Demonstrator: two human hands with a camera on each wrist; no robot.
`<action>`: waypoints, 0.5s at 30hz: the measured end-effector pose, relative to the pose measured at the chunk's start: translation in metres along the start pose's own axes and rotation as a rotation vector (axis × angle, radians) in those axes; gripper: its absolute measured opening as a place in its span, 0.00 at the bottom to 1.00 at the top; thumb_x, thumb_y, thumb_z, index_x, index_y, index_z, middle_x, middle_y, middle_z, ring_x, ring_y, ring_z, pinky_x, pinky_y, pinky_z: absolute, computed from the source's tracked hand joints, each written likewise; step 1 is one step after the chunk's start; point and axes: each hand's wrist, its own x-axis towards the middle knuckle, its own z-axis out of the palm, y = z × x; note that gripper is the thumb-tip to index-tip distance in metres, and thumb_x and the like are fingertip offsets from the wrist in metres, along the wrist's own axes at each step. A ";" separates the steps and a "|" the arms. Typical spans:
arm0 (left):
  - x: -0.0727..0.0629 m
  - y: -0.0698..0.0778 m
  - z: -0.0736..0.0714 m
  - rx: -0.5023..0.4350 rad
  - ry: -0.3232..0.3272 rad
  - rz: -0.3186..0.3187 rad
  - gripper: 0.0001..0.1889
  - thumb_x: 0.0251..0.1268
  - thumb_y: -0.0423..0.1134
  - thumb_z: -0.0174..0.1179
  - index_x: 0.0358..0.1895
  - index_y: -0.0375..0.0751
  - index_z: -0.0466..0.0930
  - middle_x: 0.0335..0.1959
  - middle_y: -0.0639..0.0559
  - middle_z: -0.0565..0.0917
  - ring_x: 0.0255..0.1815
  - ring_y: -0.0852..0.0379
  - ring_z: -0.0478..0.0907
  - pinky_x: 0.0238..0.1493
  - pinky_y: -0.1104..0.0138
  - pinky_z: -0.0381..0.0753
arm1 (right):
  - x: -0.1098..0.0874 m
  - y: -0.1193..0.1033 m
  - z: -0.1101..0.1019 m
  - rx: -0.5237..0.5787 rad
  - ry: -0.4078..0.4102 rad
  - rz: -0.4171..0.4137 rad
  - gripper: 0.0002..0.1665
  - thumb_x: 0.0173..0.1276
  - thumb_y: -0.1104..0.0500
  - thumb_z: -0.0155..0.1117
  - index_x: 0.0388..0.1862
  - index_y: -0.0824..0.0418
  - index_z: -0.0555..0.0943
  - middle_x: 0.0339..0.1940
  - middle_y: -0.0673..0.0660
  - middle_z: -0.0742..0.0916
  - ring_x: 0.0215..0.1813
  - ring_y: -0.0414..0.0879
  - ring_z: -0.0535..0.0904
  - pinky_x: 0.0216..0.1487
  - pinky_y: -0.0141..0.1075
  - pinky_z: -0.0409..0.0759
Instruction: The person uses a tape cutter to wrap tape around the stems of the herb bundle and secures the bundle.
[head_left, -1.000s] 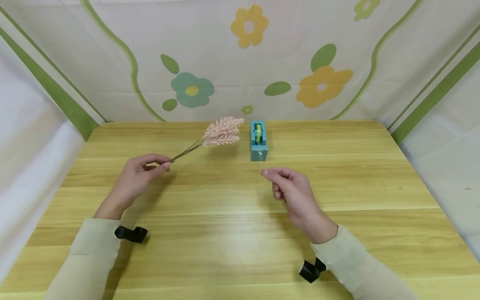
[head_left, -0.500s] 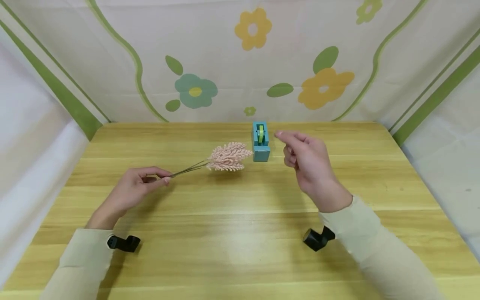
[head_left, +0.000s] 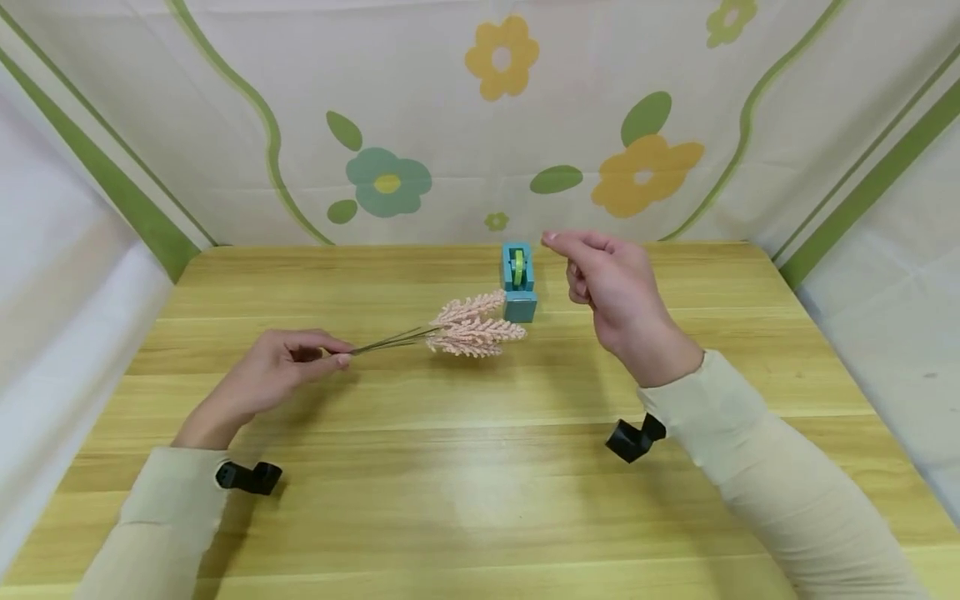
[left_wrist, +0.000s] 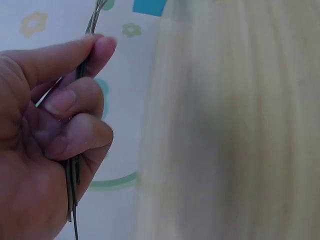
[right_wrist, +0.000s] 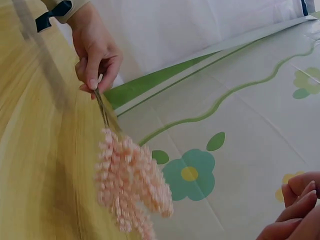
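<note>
In the head view my left hand (head_left: 273, 375) pinches thin stems, which bear fluffy pink artificial flowers (head_left: 474, 327) and point right, low over the table. The left wrist view shows the stem ends (left_wrist: 73, 185) running down past my curled fingers. My right hand (head_left: 615, 292) is raised to the right of a blue tape dispenser (head_left: 520, 307), its thumb and index fingertips pressed together. I cannot tell how much clear tape is in that pinch. A yellow-green roll (head_left: 518, 267) sits inside the dispenser. The flower tips overlap the dispenser's lower front in the head view.
The wooden table (head_left: 480, 500) spans the front and both sides. A white cloth with printed flowers (head_left: 388, 182) hangs behind its far edge, and pale cloth hangs at left and right. A small black camera (head_left: 630, 439) juts from the right sleeve, another (head_left: 251, 477) from the left.
My right hand has moved from in front of the dispenser, where faint clear tape ran to its fingertips, up and right beside it. The flowers have come nearer and rightward, to the dispenser's front.
</note>
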 end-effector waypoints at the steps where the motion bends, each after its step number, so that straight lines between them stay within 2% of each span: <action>1: -0.001 0.000 -0.003 -0.006 0.005 0.009 0.12 0.78 0.43 0.68 0.55 0.41 0.92 0.43 0.54 0.89 0.29 0.58 0.69 0.27 0.64 0.70 | 0.000 0.000 0.000 -0.001 0.000 -0.003 0.07 0.74 0.54 0.76 0.42 0.55 0.92 0.29 0.45 0.79 0.23 0.39 0.63 0.31 0.31 0.63; 3: -0.004 -0.001 -0.010 -0.004 0.026 0.016 0.12 0.77 0.42 0.68 0.55 0.40 0.92 0.43 0.56 0.89 0.27 0.57 0.67 0.26 0.63 0.69 | 0.001 -0.001 0.000 -0.007 0.000 -0.007 0.06 0.74 0.54 0.76 0.40 0.55 0.92 0.30 0.45 0.80 0.23 0.39 0.63 0.30 0.31 0.63; 6: -0.008 -0.002 -0.017 0.025 0.057 0.012 0.12 0.76 0.43 0.69 0.54 0.42 0.92 0.43 0.58 0.88 0.27 0.56 0.67 0.26 0.63 0.69 | 0.001 -0.002 -0.001 -0.023 -0.002 -0.019 0.06 0.73 0.54 0.76 0.36 0.54 0.92 0.25 0.44 0.79 0.22 0.39 0.64 0.30 0.31 0.63; 8: -0.008 -0.001 -0.019 0.040 0.044 0.003 0.12 0.76 0.44 0.70 0.55 0.44 0.92 0.44 0.57 0.89 0.30 0.57 0.70 0.28 0.64 0.72 | 0.002 -0.004 -0.002 -0.032 -0.001 -0.029 0.06 0.73 0.54 0.76 0.36 0.53 0.92 0.20 0.44 0.77 0.22 0.39 0.63 0.29 0.32 0.63; 11: -0.001 0.005 -0.012 0.039 -0.001 0.014 0.12 0.77 0.46 0.69 0.55 0.46 0.93 0.43 0.50 0.90 0.32 0.56 0.72 0.30 0.65 0.73 | 0.002 -0.005 -0.003 -0.037 -0.004 -0.042 0.06 0.73 0.54 0.76 0.37 0.54 0.92 0.17 0.44 0.74 0.22 0.40 0.62 0.29 0.33 0.62; 15: 0.016 0.018 0.008 0.005 -0.077 0.053 0.12 0.78 0.44 0.68 0.55 0.46 0.93 0.40 0.41 0.88 0.31 0.54 0.71 0.31 0.66 0.72 | 0.002 -0.006 -0.001 -0.034 -0.007 -0.041 0.05 0.73 0.54 0.76 0.37 0.54 0.93 0.16 0.44 0.74 0.22 0.41 0.60 0.29 0.34 0.60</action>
